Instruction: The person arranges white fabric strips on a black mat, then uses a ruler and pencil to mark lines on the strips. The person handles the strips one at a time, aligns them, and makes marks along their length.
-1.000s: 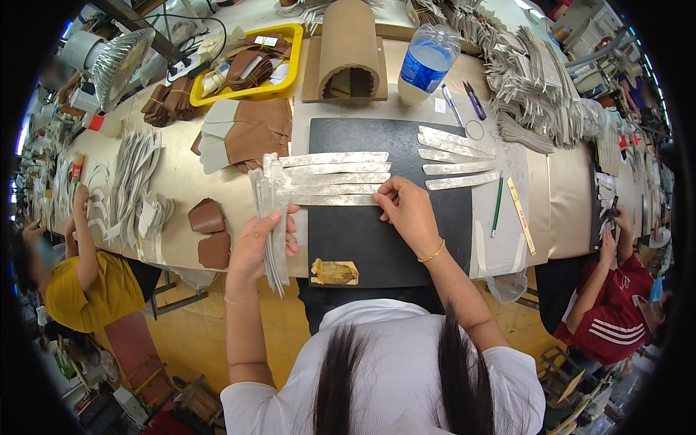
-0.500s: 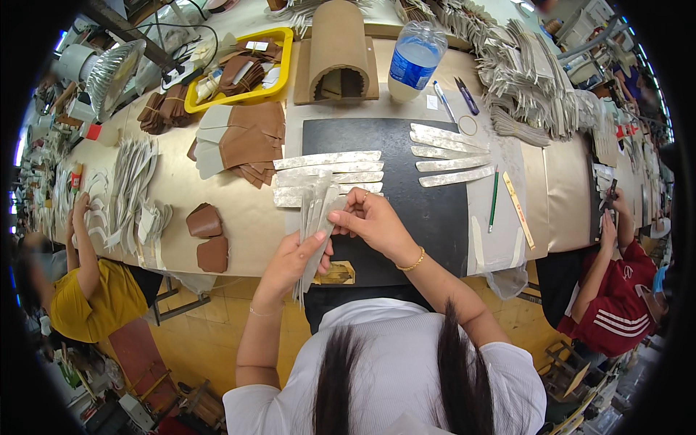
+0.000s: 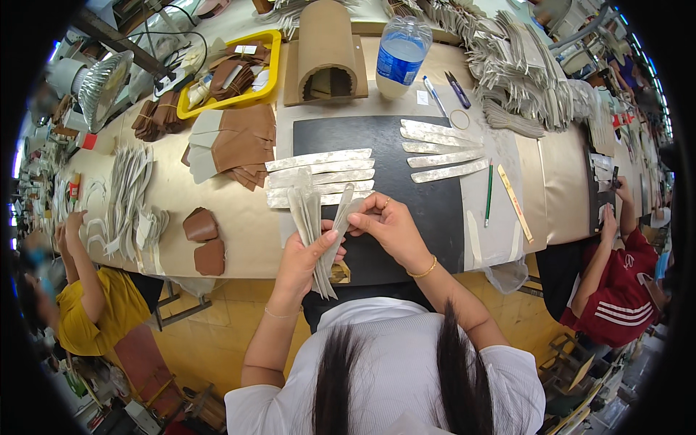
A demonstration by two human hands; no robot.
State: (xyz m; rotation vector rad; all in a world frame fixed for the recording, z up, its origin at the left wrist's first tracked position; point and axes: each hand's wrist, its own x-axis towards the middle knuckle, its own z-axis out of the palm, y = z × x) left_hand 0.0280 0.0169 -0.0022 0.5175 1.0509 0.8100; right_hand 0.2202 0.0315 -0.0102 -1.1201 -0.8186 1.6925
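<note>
My left hand is closed round a bundle of thin grey strips, held upright above the near edge of the black mat. One strip leans apart from the bundle to the right. My right hand pinches this strip along its edge between thumb and fingers. Just beyond my hands lies a row of whitish, mottled strips, partly hidden by the bundle. A second group of such strips fans out farther right, across the mat's edge.
Brown leather pieces lie left, near a yellow tray. An arched brown form and a water bottle stand at the back. A green pencil and a ruler lie right. Co-workers sit on both sides.
The single strip has come away from the bundle and now tilts to the right, with my right hand on it. The whole view has shifted slightly.
</note>
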